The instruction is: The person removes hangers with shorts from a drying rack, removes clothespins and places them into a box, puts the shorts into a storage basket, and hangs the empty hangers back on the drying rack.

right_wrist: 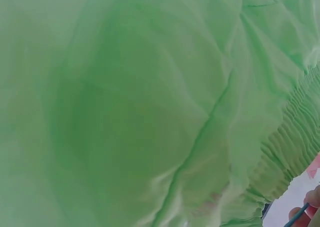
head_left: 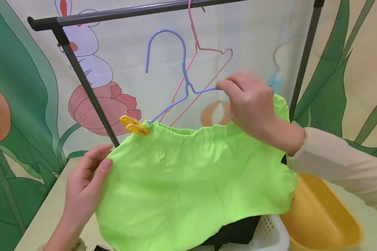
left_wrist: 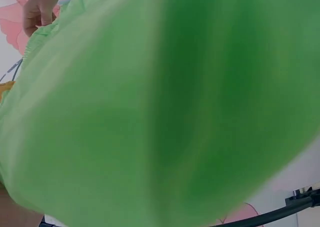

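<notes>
Bright green shorts (head_left: 188, 174) with a gathered elastic waist hang from a periwinkle-blue hanger (head_left: 184, 48). A yellow clothespin (head_left: 138, 128) clips the waist at the hanger's left end. My right hand (head_left: 251, 101) pinches the hanger's right arm just above the waistband. At the shorts' left side edge, my left hand (head_left: 84, 181) holds the fabric, thumb in front and fingers partly hidden. Near the right end of the waist is a light blue clothespin (head_left: 274, 83); what it clips is hidden. Green cloth (left_wrist: 150, 112) fills most of both wrist views.
A dark metal rail (head_left: 122, 13) crosses the top, and a pink hanger (head_left: 196, 45) hangs on it behind the blue one. Below the shorts stand a white basket (head_left: 278, 230) with black cloth (head_left: 238, 230) and a yellow basin (head_left: 326, 216). A printed backdrop is behind.
</notes>
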Demonstrator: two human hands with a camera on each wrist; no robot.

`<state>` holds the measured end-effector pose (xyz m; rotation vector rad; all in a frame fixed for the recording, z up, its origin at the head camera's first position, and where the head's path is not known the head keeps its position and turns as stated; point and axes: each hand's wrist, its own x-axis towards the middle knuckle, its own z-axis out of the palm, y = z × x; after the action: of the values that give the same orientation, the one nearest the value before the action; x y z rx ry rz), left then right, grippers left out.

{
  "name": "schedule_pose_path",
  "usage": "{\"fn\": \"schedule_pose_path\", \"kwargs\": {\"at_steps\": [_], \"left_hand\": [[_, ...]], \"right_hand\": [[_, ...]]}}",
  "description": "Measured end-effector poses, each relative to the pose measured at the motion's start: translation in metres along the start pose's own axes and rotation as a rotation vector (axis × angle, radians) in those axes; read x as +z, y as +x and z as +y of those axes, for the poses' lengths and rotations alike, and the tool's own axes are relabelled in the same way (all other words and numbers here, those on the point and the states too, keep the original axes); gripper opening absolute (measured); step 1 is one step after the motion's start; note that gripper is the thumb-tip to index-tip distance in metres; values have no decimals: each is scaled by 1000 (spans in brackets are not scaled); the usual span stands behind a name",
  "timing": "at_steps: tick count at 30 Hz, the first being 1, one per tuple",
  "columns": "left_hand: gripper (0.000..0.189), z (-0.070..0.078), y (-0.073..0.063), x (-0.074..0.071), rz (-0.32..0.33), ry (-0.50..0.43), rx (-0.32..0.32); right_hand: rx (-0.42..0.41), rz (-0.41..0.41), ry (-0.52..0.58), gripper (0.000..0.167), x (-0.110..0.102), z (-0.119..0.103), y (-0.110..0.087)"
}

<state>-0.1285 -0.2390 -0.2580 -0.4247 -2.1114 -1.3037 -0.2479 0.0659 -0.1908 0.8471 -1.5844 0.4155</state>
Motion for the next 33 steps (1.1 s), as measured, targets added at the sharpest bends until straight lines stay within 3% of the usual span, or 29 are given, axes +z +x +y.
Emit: {"fn": "schedule_pose_path", "kwargs": {"at_steps": [4,10,16,24,28,33], "left_hand": [[25,1,2,6,-22,139,33],[18,-4,4,12,-23,253,225],[18,-12,4,12,30,290,262],[22,-16,3,8,35,350,224],[18,-18,-1,5,1,414,170],[15,-22,-8,-1,-65,477,89]], "right_hand": [[-6,-54,-18,34,2,0,-7],[1,-105,-25,34,4,-1,-16],[-1,-177,-2,35,6,-2,-23],[14,-255,54,43,11,-7,-37],[22,-302,85,43,13,-10,-43],[55,-377,116,29,13,-16,-54]]}}
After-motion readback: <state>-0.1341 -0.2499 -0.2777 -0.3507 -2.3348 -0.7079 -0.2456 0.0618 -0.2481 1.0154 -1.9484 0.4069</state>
